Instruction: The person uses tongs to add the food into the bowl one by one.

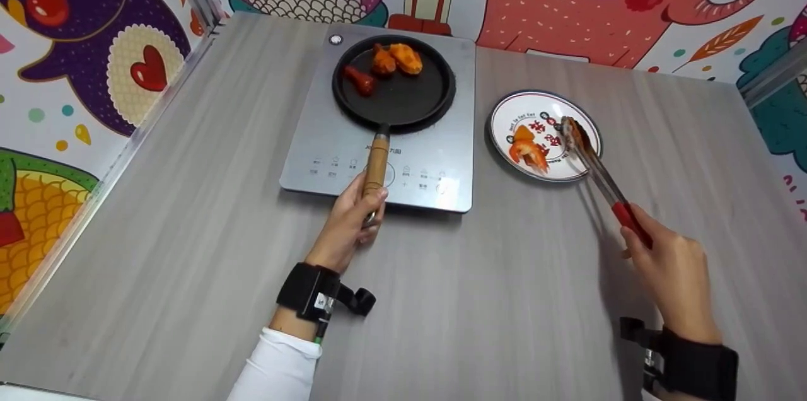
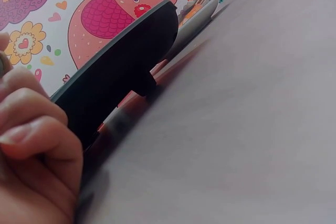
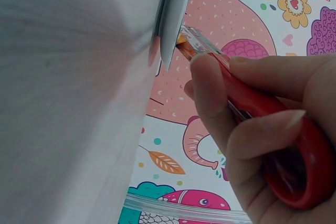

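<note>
My left hand [image 1: 353, 218] grips the wooden handle [image 1: 377, 164] of a black frying pan [image 1: 403, 98]. A dark red drumstick [image 1: 360, 81] and two orange-brown pieces of food, perhaps chicken wings [image 1: 406, 59], lie in its far left part. My right hand [image 1: 671, 268] holds metal tongs [image 1: 605, 180] by their red handles [image 3: 252, 93]. Their tips are over the right side of a white plate [image 1: 564, 169], close to its printed red characters; I cannot tell whether they pinch something brown. An orange-and-white shrimp [image 1: 531, 154] lies on the plate's left half.
Beneath the pan is a silver induction cooker [image 1: 309, 130], its printed controls facing me. The plate stands to its right on the grey wood-grain table [image 1: 189, 199]. Cartoon-printed wall panels [image 1: 542, 4] border the table at the back and left.
</note>
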